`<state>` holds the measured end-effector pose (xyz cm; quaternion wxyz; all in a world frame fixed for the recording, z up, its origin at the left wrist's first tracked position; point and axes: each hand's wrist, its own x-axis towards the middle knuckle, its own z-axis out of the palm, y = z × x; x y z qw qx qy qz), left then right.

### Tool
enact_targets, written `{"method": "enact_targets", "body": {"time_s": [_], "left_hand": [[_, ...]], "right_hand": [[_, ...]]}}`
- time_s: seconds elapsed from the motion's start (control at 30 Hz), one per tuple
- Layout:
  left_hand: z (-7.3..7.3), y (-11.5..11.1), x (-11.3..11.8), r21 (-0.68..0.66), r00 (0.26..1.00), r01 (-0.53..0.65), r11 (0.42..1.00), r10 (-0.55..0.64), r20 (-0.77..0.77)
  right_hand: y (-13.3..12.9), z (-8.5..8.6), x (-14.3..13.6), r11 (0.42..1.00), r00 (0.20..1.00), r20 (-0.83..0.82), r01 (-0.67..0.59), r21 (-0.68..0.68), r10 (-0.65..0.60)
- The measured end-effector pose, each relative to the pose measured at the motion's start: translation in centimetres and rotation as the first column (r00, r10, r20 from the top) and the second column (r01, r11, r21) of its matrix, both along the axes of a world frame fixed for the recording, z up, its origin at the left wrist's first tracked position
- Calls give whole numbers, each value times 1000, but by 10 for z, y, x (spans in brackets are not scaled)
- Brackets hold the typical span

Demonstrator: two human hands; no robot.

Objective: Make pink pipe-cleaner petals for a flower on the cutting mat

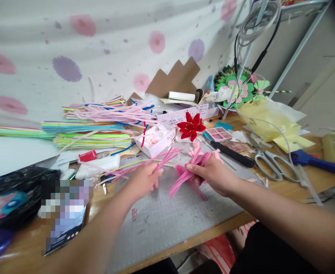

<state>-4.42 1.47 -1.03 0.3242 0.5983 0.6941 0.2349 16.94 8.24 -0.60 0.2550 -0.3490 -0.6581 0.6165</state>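
My left hand [146, 179] is closed around a thin bunch of long pink pipe cleaners [169, 158], whose ends stick out on both sides of the fist. In my right hand [214, 173] is a thicker bundle of pink pipe cleaners [181, 180], pinched between thumb and fingers and partly bent into loops. Both hands hover over a grey cutting mat [161, 224], apart from each other. Just beyond them a red pipe-cleaner flower [190, 126] stands near a small white box [160, 139]. Small pale pink pieces [195, 146] lie behind my right hand.
Stacks of coloured pipe cleaners [95, 140] line the back left. To the right lie grey-handled scissors [270, 165], a black tool [233, 154] and a blue-handled tool [318, 161]. A phone [67, 228], partly blurred, rests at the front left beside a black plastic bag [21, 190].
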Motion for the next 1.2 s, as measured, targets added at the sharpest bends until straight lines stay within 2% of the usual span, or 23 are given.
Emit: {"method": "enact_targets", "body": {"time_s": [0.07, 0.1, 0.17, 0.23, 0.27, 0.3, 0.33, 0.4, 0.5, 0.6, 0.73, 0.83, 0.93, 1.0, 1.07, 1.13, 1.2], "left_hand": [[5, 1, -19, 47, 947, 59, 997, -41, -318], [7, 1, -25, 60, 911, 96, 994, -64, -407], [12, 1, -30, 157, 860, 123, 980, -26, -509], [16, -1, -23, 305, 892, 93, 948, 56, -448], [17, -2, -15, 349, 936, 73, 934, 57, -348], [16, -4, -7, 342, 981, 63, 938, 6, -195], [14, -6, 3, 280, 995, 98, 955, -95, -24], [8, -10, 19, 120, 948, 222, 968, -243, 207], [0, -12, 25, 30, 914, 248, 968, -244, 323], [4, -9, 11, 5, 933, 239, 971, -231, 277], [16, -5, -10, -111, 916, 382, 918, -359, 181], [19, -4, -17, -179, 889, 453, 874, -426, 167], [15, -3, -23, -228, 898, 439, 869, -429, 96], [13, -3, -27, -253, 913, 389, 886, -407, -21], [15, -4, -29, -199, 915, 333, 922, -367, -166], [19, -6, -26, -27, 927, 273, 962, -271, -261], [23, -8, -17, 108, 952, 255, 961, -230, -201]], "right_hand": [[1, 3, 4, 999, 999, 9, -40, 8, 40], [1, 4, 6, 998, 998, 13, -57, 12, 57], [1, 5, 7, 996, 996, 5, -87, 1, 87], [-1, 4, 5, 993, 993, -10, -120, -21, 120], [-2, 4, 4, 990, 990, -18, -140, -28, 140], [-3, 3, 1, 985, 985, -27, -169, -32, 168], [-4, 2, -2, 980, 980, -36, -199, -29, 198], [-4, 0, -9, 969, 967, -65, -248, -15, 247], [-3, -2, -19, 962, 958, -96, -274, -10, 272], [-1, -2, -24, 966, 964, -50, -260, -6, 260], [2, 1, -24, 948, 948, 5, -318, -19, 319], [5, 6, -20, 952, 952, -6, -305, -33, 305], [7, 14, -13, 960, 961, -31, -277, -38, 276], [9, 18, -7, 958, 958, -29, -286, -40, 285], [9, 21, -4, 957, 958, -13, -287, -51, 286], [6, 22, -3, 961, 963, 6, -270, -62, 271], [3, 22, -4, 969, 970, 22, -241, -45, 242]]}}
